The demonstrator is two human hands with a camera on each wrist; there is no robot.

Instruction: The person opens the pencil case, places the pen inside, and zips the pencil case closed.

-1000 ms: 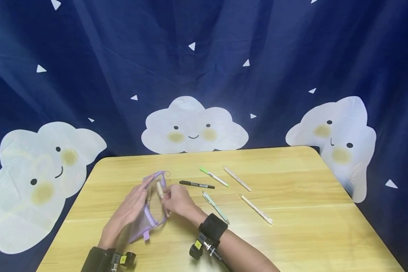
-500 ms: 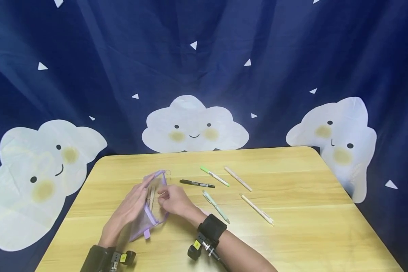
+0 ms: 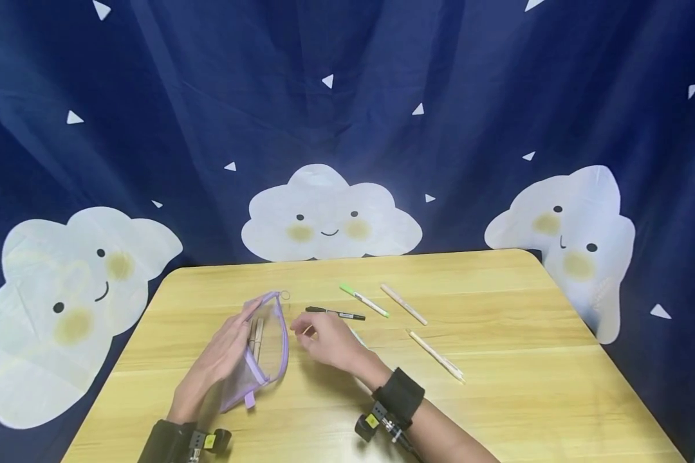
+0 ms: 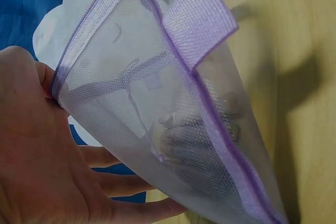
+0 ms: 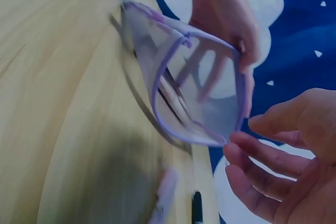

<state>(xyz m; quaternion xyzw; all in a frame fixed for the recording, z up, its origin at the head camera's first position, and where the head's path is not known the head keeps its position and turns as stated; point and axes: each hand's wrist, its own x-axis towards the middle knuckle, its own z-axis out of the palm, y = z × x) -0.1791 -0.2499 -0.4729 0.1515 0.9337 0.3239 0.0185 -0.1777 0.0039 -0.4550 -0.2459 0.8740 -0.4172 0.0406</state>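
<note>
My left hand [image 3: 222,354] holds the far-left side of a purple-edged mesh pencil case [image 3: 286,350], its thumb hooked over the rim in the right wrist view. The case's mouth gapes toward the right. Inside lie a few slim beige pens [image 3: 257,341], also seen through the mouth in the right wrist view. My right hand [image 3: 330,341] hovers just right of the mouth, fingers loosely bent, with nothing between them. Behind it a black marker [image 3: 350,316] lies on the table, and a mint pen [image 3: 359,338] is mostly hidden by the hand.
Further right on the wooden table [image 3: 527,308] lie a green-and-white pen [image 3: 366,301], a pale pink pen [image 3: 404,303] and a cream pen [image 3: 436,355]. A dark blue curtain [image 3: 469,128] with cloud prints hangs behind the table.
A beige pen pinched by my right hand went into the pencil case and was let go. The right hand then drew back to the right. My left hand stays in place.
</note>
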